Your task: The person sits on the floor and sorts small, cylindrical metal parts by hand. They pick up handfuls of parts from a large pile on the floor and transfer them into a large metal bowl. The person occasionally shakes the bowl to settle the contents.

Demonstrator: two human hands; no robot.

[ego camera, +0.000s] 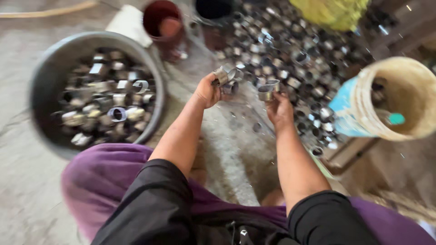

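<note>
**Rings in both hands, big pile yet to go**

Bare concrete floor [27,190] underfoot, scattered all over with short metal rings. Seated low, purple trousers [97,181] and black sleeves at the bottom of view. Left hand [208,90] raised, fingers closed around a small cluster of metal rings [225,76]. Right hand [279,108] just beside it, fingers pinching a single ring [267,90] by its rim. Hands near each other, not touching, both held above the floor.

To the left, grey basin [43,68] already well filled with rings, so plenty apparently dealt with. Ahead and to the right, loose heap of rings [290,50] spread wide across the floor, so by the look of it much left. Tan bucket [411,97] tipped on its side at right, dark red tub [163,22] beyond the hands, something yellow-green [331,11] at the top edge. Heavy motion blur; finer detail impossible to tell.
</note>
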